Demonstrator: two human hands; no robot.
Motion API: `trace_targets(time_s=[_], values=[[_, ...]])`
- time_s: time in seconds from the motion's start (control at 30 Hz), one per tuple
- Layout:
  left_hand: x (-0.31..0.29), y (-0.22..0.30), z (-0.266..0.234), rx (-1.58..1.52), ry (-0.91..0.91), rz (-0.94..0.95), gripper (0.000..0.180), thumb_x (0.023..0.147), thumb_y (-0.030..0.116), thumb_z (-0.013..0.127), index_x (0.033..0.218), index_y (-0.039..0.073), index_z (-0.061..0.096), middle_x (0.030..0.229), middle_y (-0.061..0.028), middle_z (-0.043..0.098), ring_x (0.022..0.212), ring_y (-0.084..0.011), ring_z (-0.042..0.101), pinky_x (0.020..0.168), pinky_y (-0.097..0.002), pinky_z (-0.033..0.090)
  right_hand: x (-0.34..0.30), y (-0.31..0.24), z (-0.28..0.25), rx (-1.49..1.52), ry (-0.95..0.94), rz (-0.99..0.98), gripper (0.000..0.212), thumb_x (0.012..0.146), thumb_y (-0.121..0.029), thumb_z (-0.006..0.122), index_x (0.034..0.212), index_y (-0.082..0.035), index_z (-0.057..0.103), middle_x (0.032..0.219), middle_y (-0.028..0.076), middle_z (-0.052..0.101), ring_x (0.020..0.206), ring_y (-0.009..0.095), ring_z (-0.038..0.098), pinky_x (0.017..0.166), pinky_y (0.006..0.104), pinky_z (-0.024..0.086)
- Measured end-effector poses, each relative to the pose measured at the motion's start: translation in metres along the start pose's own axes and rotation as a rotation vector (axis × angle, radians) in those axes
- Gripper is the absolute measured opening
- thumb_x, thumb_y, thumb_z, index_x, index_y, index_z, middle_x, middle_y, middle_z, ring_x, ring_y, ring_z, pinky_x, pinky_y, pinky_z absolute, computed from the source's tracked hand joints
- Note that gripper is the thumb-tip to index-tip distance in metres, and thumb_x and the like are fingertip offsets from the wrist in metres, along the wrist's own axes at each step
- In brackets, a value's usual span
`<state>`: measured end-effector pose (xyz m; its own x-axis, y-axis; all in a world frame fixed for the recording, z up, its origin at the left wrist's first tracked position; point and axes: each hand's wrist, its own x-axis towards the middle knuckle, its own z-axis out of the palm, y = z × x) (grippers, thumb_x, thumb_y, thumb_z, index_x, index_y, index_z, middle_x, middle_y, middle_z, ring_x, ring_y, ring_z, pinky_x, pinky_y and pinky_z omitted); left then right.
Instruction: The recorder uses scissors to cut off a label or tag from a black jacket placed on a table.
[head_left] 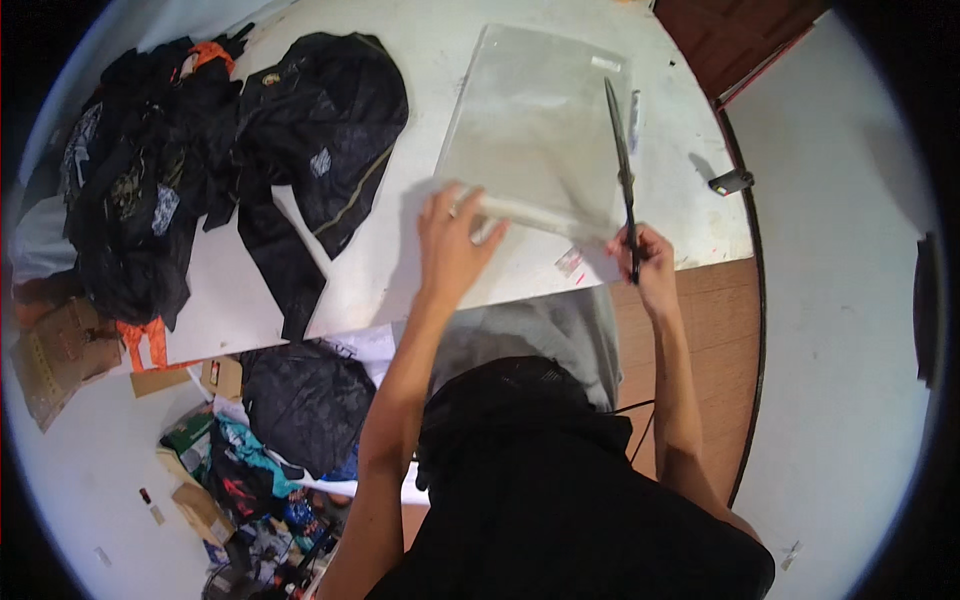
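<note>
A translucent plastic sheet or stack of bags (530,120) lies on the white table in front of me. Along its near edge runs a thicker, blurred fold. My left hand (455,240) is at the near left corner of the plastic, fingers and thumb spread, fingertips touching the fold. At the near right corner my right hand (645,262) is closed round the dark handles of long black scissors (622,150). Their blades point away from me over the right side of the plastic and look closed.
Black garments (320,130) are heaped on the table's left side. A thin pen-like item (635,120) lies beside the plastic, with a small black object (731,181) farther right. Below the table, at left, are a cardboard box (70,350) and piled clothes (305,405).
</note>
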<state>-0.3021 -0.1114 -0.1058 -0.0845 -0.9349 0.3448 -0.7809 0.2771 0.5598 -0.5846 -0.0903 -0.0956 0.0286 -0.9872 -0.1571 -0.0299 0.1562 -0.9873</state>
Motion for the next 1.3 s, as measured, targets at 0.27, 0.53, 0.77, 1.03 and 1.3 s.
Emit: trace_targets(time_s=[0.27,0.53,0.77,1.03,1.3], values=[[-0.02,-0.03,0.006,0.186,0.05,0.056,0.047,0.082,0.028,0.072,0.125,0.011,0.062,0.137,-0.0192,0.045,0.127,-0.0375,0.041,0.105,-0.0474,0.031,0.021,0.036,0.011,-0.048,0.15,-0.14,0.007,0.088,-0.001,0.064,0.092,0.003,0.061,0.081,0.003,0.066,0.069,0.005,0.055,0.063,0.02,0.043],[-0.058,-0.012,-0.003,0.051,0.073,0.001,0.039,0.078,0.018,0.075,0.115,0.01,0.068,0.131,-0.0155,0.052,0.124,-0.0353,0.045,0.103,-0.0466,0.034,-0.003,0.044,-0.002,-0.162,0.612,-0.257,0.013,0.087,0.005,0.061,0.099,0.008,0.057,0.097,0.012,0.067,0.089,0.011,0.061,0.081,0.0252,0.049],[-0.051,-0.016,-0.004,-0.221,0.104,-0.207,0.045,0.072,0.007,0.079,0.115,0.006,0.066,0.121,-0.0135,0.063,0.115,-0.0297,0.056,0.098,-0.0401,0.041,-0.008,0.026,0.005,-0.215,0.497,-0.073,0.015,0.084,0.002,0.069,0.095,0.003,0.059,0.099,0.009,0.069,0.09,0.01,0.06,0.08,0.0231,0.048],[-0.057,-0.017,-0.001,-0.728,0.137,-0.415,0.035,0.083,0.003,0.072,0.116,-0.004,0.062,0.117,-0.0142,0.066,0.086,-0.016,0.069,0.062,-0.0209,0.052,0.0,0.032,0.008,-0.131,0.547,-0.137,0.026,0.076,0.005,0.075,0.097,0.003,0.062,0.091,0.003,0.065,0.079,0.008,0.056,0.075,0.0207,0.046],[-0.028,-0.016,0.002,-0.563,0.039,-0.669,0.032,0.08,0.009,0.075,0.11,0.001,0.066,0.094,-0.0074,0.064,0.073,-0.0122,0.063,0.06,-0.0235,0.049,0.006,0.042,-0.018,-0.177,0.421,-0.053,0.026,0.074,0.005,0.076,0.096,0.002,0.062,0.09,0.003,0.064,0.08,0.009,0.057,0.074,0.0228,0.048]])
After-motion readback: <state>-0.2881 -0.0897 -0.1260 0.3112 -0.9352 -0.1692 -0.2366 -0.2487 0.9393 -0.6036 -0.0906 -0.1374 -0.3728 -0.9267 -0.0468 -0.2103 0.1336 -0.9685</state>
